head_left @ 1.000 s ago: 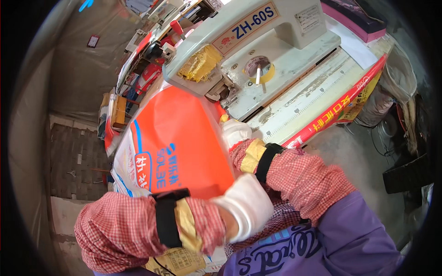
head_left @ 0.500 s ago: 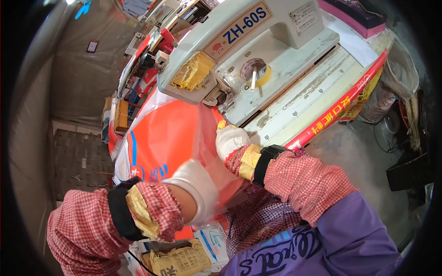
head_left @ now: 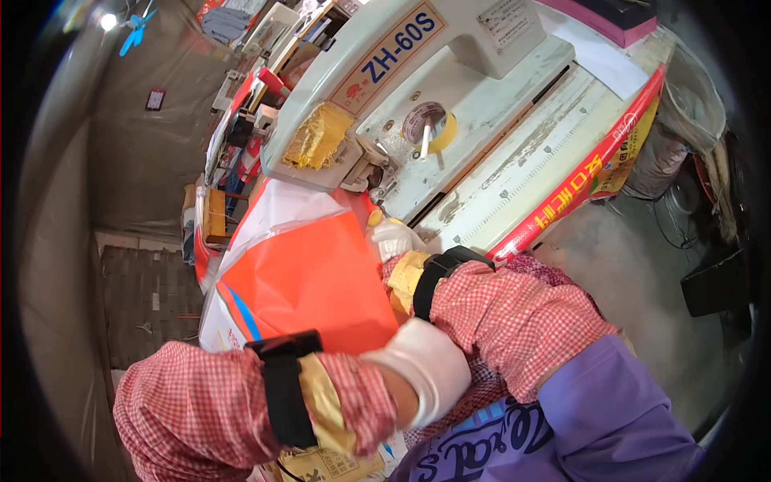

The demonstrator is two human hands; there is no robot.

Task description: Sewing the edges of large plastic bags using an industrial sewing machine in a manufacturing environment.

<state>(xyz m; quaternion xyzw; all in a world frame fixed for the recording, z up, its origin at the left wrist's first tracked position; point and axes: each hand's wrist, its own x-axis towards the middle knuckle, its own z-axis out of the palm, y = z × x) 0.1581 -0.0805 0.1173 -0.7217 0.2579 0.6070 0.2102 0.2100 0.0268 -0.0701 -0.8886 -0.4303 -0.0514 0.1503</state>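
Glossy orange bag point(head_left: 309, 277) — white-gloved hands point(head_left: 422, 377), cream sealer point(head_left: 450, 104)

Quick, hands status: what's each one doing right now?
Left hand: gloved, pressed on the near edge of the orange bag; grip cannot be told.
Right hand: gloved, at the bag's top by the sealing machine; fingers hidden.

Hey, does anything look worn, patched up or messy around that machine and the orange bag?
Yes. The pale green sealing machine has crumpled yellow tape stuck on its head, like a makeshift patch, and its white bed is scuffed and stained. The orange-and-white plastic bag looks intact.
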